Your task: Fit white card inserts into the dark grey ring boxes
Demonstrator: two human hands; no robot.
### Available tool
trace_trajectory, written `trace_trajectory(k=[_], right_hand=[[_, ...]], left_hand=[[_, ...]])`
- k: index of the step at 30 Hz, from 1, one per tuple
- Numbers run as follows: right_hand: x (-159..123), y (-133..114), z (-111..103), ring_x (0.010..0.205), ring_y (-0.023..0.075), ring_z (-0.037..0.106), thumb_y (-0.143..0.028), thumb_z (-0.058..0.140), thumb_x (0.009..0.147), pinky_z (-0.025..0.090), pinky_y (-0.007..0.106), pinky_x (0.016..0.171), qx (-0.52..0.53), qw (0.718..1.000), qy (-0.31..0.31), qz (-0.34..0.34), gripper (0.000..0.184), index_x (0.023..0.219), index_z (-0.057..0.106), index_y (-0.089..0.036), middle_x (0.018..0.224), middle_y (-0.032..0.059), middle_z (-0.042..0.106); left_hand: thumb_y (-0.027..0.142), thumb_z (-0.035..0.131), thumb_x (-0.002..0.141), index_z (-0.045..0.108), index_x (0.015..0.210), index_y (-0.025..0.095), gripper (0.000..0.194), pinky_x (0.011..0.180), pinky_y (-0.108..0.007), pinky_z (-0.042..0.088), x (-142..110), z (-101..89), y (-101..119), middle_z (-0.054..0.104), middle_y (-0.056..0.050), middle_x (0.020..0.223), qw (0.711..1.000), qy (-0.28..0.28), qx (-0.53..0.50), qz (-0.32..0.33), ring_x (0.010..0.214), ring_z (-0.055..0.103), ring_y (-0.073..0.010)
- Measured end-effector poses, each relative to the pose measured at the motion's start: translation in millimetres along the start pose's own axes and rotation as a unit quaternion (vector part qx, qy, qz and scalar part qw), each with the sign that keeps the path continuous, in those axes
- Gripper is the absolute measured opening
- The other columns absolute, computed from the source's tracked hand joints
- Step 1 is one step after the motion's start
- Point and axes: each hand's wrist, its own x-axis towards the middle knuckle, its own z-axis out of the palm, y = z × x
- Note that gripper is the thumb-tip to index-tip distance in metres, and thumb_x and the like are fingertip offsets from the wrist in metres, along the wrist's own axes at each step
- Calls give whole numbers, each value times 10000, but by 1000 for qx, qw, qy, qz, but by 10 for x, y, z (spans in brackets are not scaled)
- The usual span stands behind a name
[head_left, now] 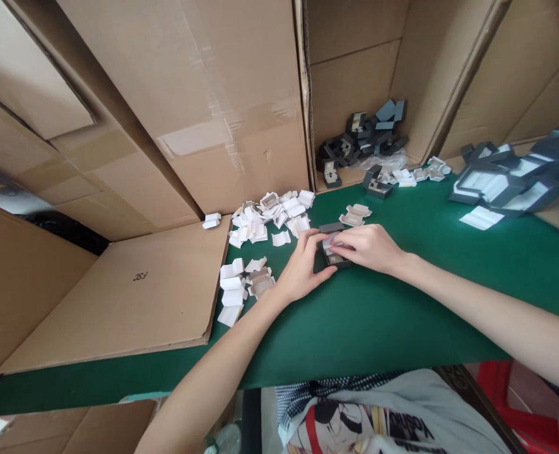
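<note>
On the green table (378,328), the left hand (303,265) grasps a small open dark box (341,261) by its side, while the right hand (365,246) pinches a white card (329,243) at it. Just beyond the box lies a folded card (355,215); to the left, a pile of white cards (279,214). Farther off, dark boxes (367,139) heap inside a cardboard carton (355,82).

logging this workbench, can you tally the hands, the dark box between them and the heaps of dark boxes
Hands: 2 (left hand, right hand)
Dark box between them: 1
Heaps: 2 (carton heap, right-side heap; boxes overlap too much to count singly)
Total: 5
</note>
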Motion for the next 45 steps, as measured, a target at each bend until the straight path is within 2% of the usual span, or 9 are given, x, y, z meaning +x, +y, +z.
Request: trace_trajectory(k=[7,12,17,24,28,34,38,41,45], right_hand=[[0,-15,-21,649,150,661,-268,459,910,394,251,540,-7,999,-42,14,281,814,718,-214,786,9,740],[-14,31,-152,623,131,650,-275,454,911,409,239,561,38,997,-68,20,276,877,723,-225,789,4,740],[-72,100,-267,500,102,583,-277,488,882,383,231,519,50,995,-81,17,242,882,723,-219,649,-11,707],[-96,97,-199,582,131,638,-354,462,914,359,229,518,32,988,-153,-3,267,939,710,-259,720,-3,730],[-91,100,-182,542,122,619,-402,446,920,334,217,494,39,985,-170,0,285,967,700,-282,666,-15,715],[-77,97,-203,545,121,622,-436,410,933,339,217,496,55,979,-196,19,327,988,697,-289,661,-21,709],[-79,86,-207,547,119,626,-406,427,931,351,213,498,60,981,-185,10,303,981,705,-298,682,-23,720],[-86,76,-203,592,125,647,-340,430,934,379,219,529,49,987,-153,-9,295,937,719,-284,739,-11,737],[-92,61,-187,632,140,663,-297,434,928,409,228,547,13,995,-101,-3,293,936,725,-263,787,3,746]], left_hand=[[273,598,813,351,1244,238,498,1051,-425,402,-9,-25,23,322,-106,1316,1000,-4,3,-2,1264,387,-238],[269,601,813,343,1259,234,516,1057,-414,398,-20,-15,16,312,-109,1325,1000,-4,7,-7,1267,387,-231],[285,604,811,355,1247,247,504,1032,-419,423,-30,-23,11,320,-106,1324,1000,-4,18,-3,1255,401,-239],[336,545,852,447,1211,228,387,1034,-441,422,-35,-64,20,326,-122,1336,995,-44,91,10,1255,416,-271],[327,539,854,444,1227,222,399,1038,-450,418,-31,-71,16,344,-124,1319,992,-50,115,20,1259,409,-279],[348,532,859,515,1140,204,316,1009,-423,446,-33,-81,18,356,-129,1287,990,-53,129,20,1222,446,-272],[358,525,864,538,1132,195,315,1003,-431,453,-35,-80,10,346,-136,1305,988,-54,140,27,1213,457,-278],[357,528,861,538,1146,205,323,981,-457,468,-35,-76,-1,353,-134,1307,988,-52,144,31,1208,459,-286],[357,522,863,548,1126,213,301,970,-472,470,-35,-79,-9,370,-128,1289,986,-49,152,39,1217,446,-292]])
